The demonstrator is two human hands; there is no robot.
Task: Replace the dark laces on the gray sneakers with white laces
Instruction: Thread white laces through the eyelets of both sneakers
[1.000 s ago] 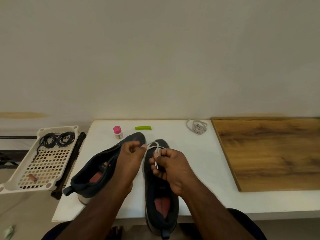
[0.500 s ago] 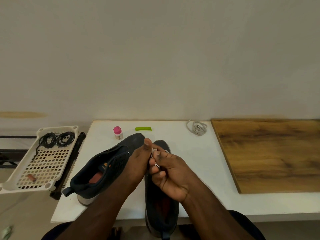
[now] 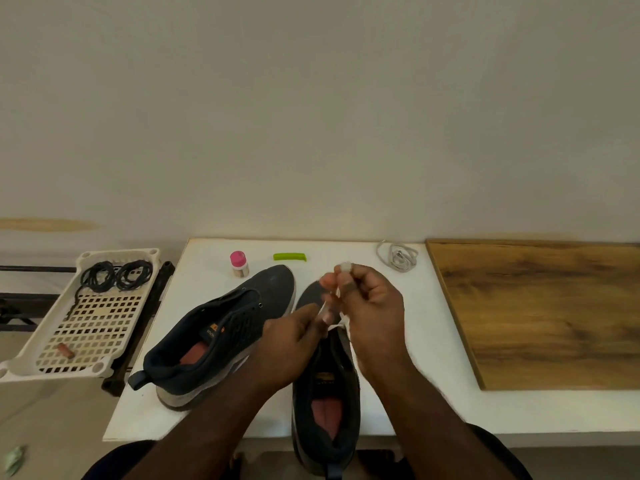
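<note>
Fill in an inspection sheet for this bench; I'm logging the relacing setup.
Surface: white table, wooden board on its right part.
Job's things: two sneakers, left one unlaced, right one under the hands; white lace in both hands; spare lace coiled at the back; dark laces in the tray.
Clutter: pink-capped bottle, green piece.
Grips: left hand and right hand pinch the lace.
Cables: nothing seen.
Surroundings: plain wall.
</note>
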